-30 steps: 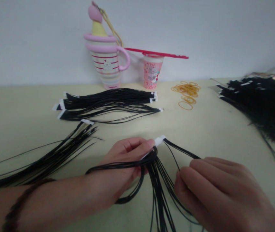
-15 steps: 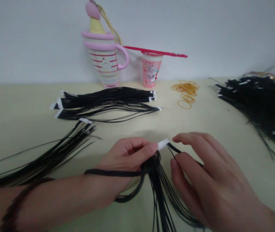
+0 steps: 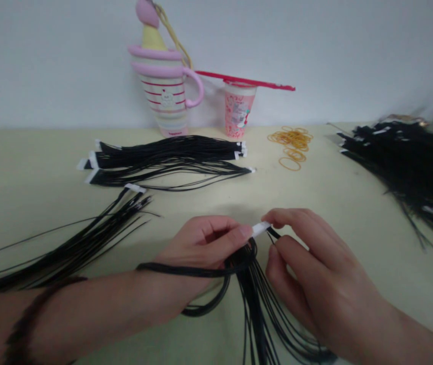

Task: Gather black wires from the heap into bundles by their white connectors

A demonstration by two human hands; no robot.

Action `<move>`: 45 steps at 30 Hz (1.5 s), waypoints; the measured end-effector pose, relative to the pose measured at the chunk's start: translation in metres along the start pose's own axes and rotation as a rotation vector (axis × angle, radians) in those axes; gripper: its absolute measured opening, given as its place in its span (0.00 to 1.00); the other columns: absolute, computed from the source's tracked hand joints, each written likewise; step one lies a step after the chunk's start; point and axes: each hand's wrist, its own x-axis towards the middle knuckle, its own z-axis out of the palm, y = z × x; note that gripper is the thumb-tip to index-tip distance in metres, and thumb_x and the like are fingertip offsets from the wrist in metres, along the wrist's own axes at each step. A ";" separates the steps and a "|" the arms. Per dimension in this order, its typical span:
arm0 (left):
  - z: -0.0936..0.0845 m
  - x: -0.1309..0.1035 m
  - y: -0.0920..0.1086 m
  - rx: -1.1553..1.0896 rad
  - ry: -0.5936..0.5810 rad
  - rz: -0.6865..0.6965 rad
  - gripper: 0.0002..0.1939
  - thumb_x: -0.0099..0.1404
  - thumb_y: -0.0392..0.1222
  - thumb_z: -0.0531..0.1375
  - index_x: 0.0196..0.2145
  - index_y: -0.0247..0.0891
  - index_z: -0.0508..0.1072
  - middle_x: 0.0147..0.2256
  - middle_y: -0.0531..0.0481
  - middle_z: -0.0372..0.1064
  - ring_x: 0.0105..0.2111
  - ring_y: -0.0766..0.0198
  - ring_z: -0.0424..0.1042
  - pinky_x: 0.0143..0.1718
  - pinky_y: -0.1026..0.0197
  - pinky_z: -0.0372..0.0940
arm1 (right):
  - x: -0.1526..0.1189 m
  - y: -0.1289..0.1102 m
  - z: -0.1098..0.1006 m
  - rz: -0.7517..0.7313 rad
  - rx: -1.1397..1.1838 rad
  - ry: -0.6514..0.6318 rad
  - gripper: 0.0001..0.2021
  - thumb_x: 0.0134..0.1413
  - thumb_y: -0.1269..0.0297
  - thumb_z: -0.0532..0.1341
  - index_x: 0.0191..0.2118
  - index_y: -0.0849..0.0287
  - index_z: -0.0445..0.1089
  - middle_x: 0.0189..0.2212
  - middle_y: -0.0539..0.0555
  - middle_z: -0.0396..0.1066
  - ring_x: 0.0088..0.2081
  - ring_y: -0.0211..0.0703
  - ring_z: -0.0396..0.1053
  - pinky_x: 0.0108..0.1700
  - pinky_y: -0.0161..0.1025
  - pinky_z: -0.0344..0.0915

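Note:
My left hand pinches the left end of a white connector between thumb and fingers. Below it hangs a bundle of black wires; some of them loop over my left wrist. My right hand is closed round black wires leaving the connector's right end, and its index fingertip touches that end. Part of these wires is hidden behind the right fingers. Left of my hands lies another bundle of black wires with a white connector at its tip.
Further back lie several black wire bundles with white ends. Behind them stand a pink and white mug and a pink cup with a red stick across it. Yellow rubber bands and a black wire pile lie rightward.
My right index finger has come down onto the connector's right end, from just above it. Both hands have otherwise barely moved, with the connector shifted slightly right.

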 end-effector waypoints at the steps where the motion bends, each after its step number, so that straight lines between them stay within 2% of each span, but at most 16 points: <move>1: 0.000 0.000 0.000 0.009 -0.001 -0.002 0.13 0.55 0.48 0.61 0.23 0.35 0.70 0.19 0.58 0.58 0.20 0.75 0.53 0.19 0.71 0.49 | 0.000 0.000 0.000 -0.003 -0.003 0.004 0.08 0.52 0.75 0.54 0.24 0.65 0.64 0.36 0.65 0.68 0.37 0.50 0.67 0.35 0.48 0.68; 4: 0.001 -0.001 0.001 0.030 0.011 -0.001 0.15 0.55 0.50 0.61 0.22 0.35 0.69 0.19 0.57 0.57 0.20 0.74 0.52 0.20 0.70 0.48 | 0.000 0.000 -0.001 -0.015 -0.021 0.012 0.09 0.52 0.74 0.55 0.23 0.65 0.64 0.34 0.64 0.68 0.37 0.50 0.67 0.35 0.48 0.67; 9: 0.004 -0.002 0.003 -0.012 0.017 -0.017 0.12 0.55 0.46 0.61 0.21 0.35 0.68 0.16 0.58 0.53 0.17 0.75 0.49 0.18 0.69 0.44 | 0.000 -0.001 0.001 -0.029 -0.053 0.008 0.07 0.51 0.76 0.55 0.24 0.65 0.65 0.35 0.64 0.68 0.38 0.52 0.66 0.36 0.50 0.66; 14: 0.001 -0.004 0.004 0.005 -0.013 -0.022 0.13 0.56 0.48 0.60 0.24 0.36 0.70 0.22 0.56 0.59 0.22 0.73 0.54 0.23 0.68 0.49 | 0.000 -0.002 0.002 -0.024 -0.075 -0.001 0.08 0.50 0.77 0.54 0.24 0.65 0.66 0.35 0.64 0.69 0.38 0.52 0.66 0.36 0.51 0.66; 18: 0.000 -0.004 0.005 -0.047 -0.055 -0.025 0.13 0.57 0.49 0.59 0.26 0.36 0.70 0.24 0.56 0.59 0.24 0.73 0.54 0.25 0.68 0.49 | 0.001 -0.003 0.001 -0.011 -0.072 -0.006 0.08 0.50 0.77 0.54 0.24 0.66 0.66 0.35 0.65 0.69 0.38 0.53 0.66 0.36 0.51 0.66; 21: 0.000 -0.002 0.001 -0.076 -0.043 -0.017 0.13 0.56 0.49 0.61 0.25 0.35 0.70 0.23 0.56 0.58 0.24 0.73 0.54 0.25 0.69 0.50 | 0.000 -0.003 0.002 0.001 -0.078 -0.002 0.08 0.51 0.77 0.54 0.24 0.66 0.66 0.35 0.64 0.69 0.38 0.53 0.66 0.36 0.51 0.66; 25: -0.001 0.001 -0.004 -0.110 -0.004 -0.017 0.11 0.55 0.47 0.61 0.25 0.35 0.71 0.22 0.55 0.58 0.22 0.73 0.54 0.22 0.69 0.50 | -0.001 -0.001 0.003 -0.017 -0.077 0.007 0.08 0.51 0.77 0.54 0.24 0.66 0.66 0.39 0.66 0.69 0.40 0.54 0.66 0.38 0.53 0.67; 29: -0.004 0.001 -0.006 -0.096 -0.033 -0.023 0.12 0.56 0.48 0.61 0.24 0.35 0.71 0.21 0.55 0.58 0.21 0.73 0.53 0.21 0.69 0.49 | -0.002 0.000 0.004 -0.014 -0.057 0.019 0.07 0.51 0.76 0.55 0.26 0.66 0.67 0.39 0.65 0.69 0.40 0.55 0.66 0.38 0.53 0.67; 39: -0.002 0.000 -0.004 -0.108 -0.029 -0.027 0.14 0.53 0.51 0.62 0.24 0.36 0.72 0.20 0.57 0.58 0.20 0.75 0.53 0.19 0.71 0.50 | 0.002 0.002 0.002 0.023 0.022 0.003 0.10 0.51 0.76 0.54 0.22 0.66 0.65 0.38 0.67 0.69 0.39 0.55 0.66 0.36 0.53 0.68; 45: -0.001 0.001 -0.001 -0.148 -0.055 -0.012 0.13 0.52 0.49 0.63 0.23 0.35 0.72 0.19 0.57 0.58 0.19 0.75 0.54 0.18 0.71 0.50 | 0.002 0.000 0.001 0.030 0.037 -0.003 0.10 0.52 0.75 0.54 0.22 0.65 0.64 0.36 0.66 0.69 0.38 0.54 0.66 0.34 0.53 0.68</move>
